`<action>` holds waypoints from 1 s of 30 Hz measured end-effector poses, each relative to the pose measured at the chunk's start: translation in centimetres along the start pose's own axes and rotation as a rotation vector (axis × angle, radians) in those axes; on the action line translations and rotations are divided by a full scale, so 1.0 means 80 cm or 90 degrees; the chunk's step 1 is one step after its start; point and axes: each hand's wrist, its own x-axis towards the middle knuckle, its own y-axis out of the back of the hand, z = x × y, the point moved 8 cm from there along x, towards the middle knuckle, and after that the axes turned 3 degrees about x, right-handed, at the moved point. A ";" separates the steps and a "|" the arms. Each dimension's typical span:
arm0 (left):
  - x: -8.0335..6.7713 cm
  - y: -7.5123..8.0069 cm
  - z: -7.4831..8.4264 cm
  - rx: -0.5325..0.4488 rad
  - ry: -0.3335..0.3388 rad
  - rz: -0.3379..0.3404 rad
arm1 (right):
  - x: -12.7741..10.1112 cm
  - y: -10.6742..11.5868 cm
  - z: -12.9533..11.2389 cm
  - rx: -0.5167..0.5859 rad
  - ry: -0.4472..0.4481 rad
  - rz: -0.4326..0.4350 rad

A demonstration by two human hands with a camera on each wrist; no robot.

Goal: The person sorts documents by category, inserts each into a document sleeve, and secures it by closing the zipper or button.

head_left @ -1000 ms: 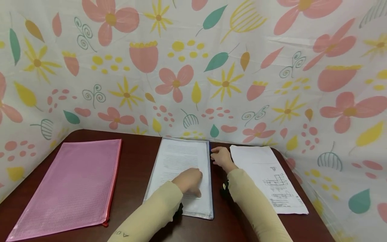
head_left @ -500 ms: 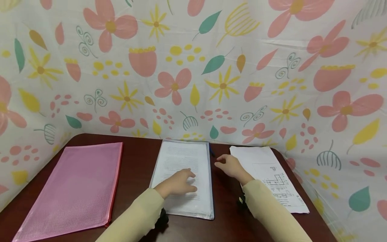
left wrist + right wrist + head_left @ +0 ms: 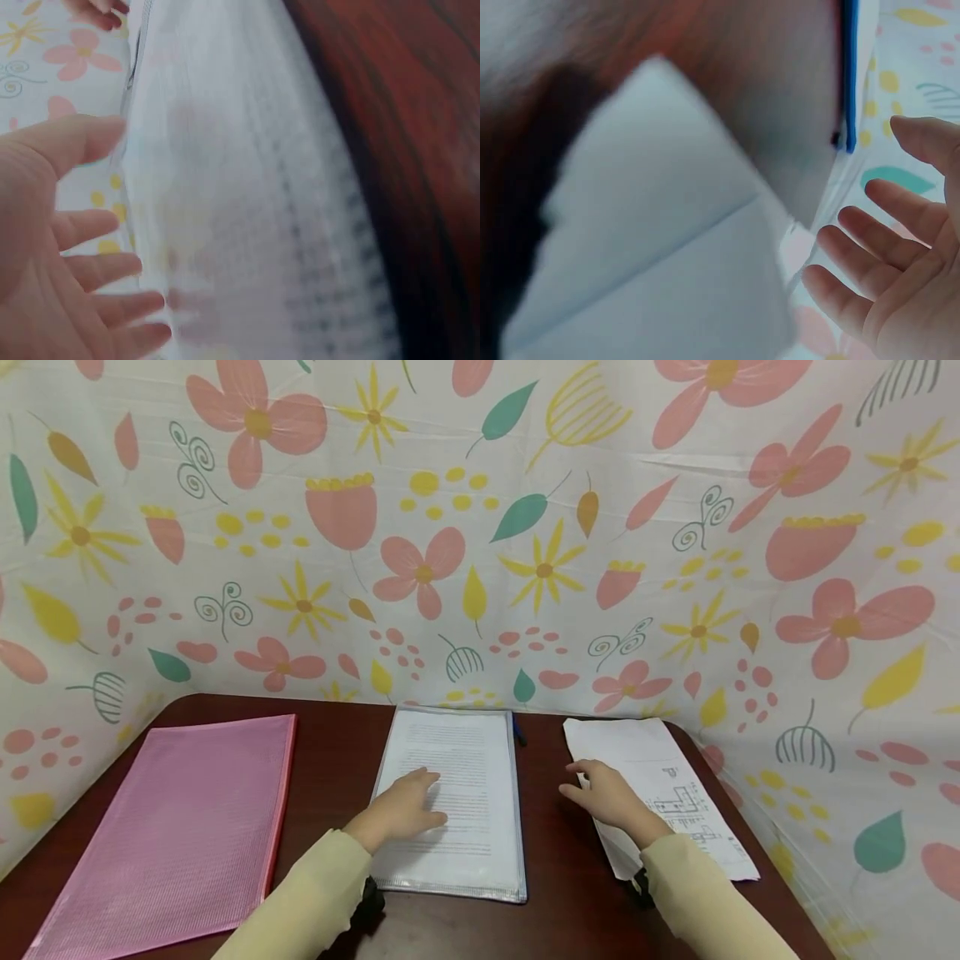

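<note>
A clear zip document pouch (image 3: 457, 860) with printed sheets inside lies mid-table. Over its left half hovers my left hand (image 3: 401, 810), fingers spread and holding nothing; in the left wrist view that hand (image 3: 82, 247) has its fingertips at the pouch's edge. A short blue strip (image 3: 849, 82) with a dark end shows at the pouch's far right corner. My right hand (image 3: 611, 793) is at the left edge of a few white sheets (image 3: 637, 743) with printed diagrams. Its fingers are loosely bent, with nothing gripped. One sheet corner (image 3: 660, 150) stands out in the right wrist view.
On the left lies a pink mesh zip pouch (image 3: 187, 827) with a red edge. The dark brown table (image 3: 333, 760) shows between the things. A white curtain (image 3: 480, 527) with flowers hangs behind and at the sides.
My right hand has moved from the blue strip to the right and nearer, onto the white sheets' edge. My left hand has slid left over the clear pouch, its fingers straightening.
</note>
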 end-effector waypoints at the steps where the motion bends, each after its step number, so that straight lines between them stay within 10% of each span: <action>1: -0.001 0.000 -0.004 0.017 0.011 0.000 | -0.003 0.002 0.002 -0.004 0.000 -0.001; 8: -0.006 -0.005 -0.019 0.080 0.068 -0.026 | -0.021 0.018 0.024 -0.017 -0.003 0.003; 30: 0.006 -0.022 0.020 0.094 0.038 -0.018 | -0.059 0.068 0.128 -0.042 -0.109 0.030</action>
